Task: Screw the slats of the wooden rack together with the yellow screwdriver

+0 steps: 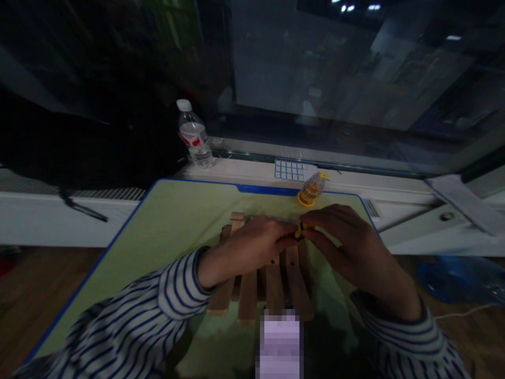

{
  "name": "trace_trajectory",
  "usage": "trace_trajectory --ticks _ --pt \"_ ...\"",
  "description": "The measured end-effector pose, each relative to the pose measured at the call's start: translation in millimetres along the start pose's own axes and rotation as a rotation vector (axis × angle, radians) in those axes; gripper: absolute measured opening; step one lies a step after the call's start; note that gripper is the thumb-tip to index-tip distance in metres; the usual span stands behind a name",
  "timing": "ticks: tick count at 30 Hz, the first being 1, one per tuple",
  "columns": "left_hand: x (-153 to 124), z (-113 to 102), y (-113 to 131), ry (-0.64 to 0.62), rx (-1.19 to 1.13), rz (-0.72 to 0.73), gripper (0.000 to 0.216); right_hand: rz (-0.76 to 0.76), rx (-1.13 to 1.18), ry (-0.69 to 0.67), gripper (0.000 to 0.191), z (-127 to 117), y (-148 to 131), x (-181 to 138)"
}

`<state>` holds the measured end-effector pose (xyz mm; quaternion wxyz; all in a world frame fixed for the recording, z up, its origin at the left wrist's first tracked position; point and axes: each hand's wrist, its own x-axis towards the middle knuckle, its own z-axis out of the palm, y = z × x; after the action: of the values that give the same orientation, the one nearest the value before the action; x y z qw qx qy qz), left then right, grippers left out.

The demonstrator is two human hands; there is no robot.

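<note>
1. The room is dimly lit, and only the near surfaces are picked out clearly.
2. A large dark window is set across the far side, and small bright lights are mirrored at its top edge.
3. A white sill is run below the glass, with a slatted vent grille set in at the left.
4. A pale green tabletop, edged in blue, is placed against the sill.
5. A brown wooden floor is seen on both sides of the tabletop.

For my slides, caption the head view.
Left hand and right hand pinch a small yellow piece over wooden slats on a green mat.
</note>
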<state>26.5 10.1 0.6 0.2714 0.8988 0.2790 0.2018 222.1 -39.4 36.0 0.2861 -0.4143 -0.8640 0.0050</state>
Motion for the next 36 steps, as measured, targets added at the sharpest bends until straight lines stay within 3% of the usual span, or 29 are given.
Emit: trace_trajectory --ticks 10,18,27,36 --pt "-0.2 -0.2 1.6 -0.027 0.018 -0.026 0.017 0.018 0.016 0.005 0.013 -0.6 1.3 0.0" --pt "-0.1 3.5 0.0 0.091 -0.021 -0.069 0.015 0.028 0.005 0.007 0.014 -0.1 0.8 0.3" --pt "0.3 3.5 -2.0 0.095 -0.034 -0.031 0.013 -0.017 0.053 -0.033 0.027 -3.9 -1.4 -1.2" --pt "1.7 -4.1 5.6 0.082 -0.072 -0.150 0.016 -0.001 0.021 -0.030 0.023 -2.8 1.3 -2.1"
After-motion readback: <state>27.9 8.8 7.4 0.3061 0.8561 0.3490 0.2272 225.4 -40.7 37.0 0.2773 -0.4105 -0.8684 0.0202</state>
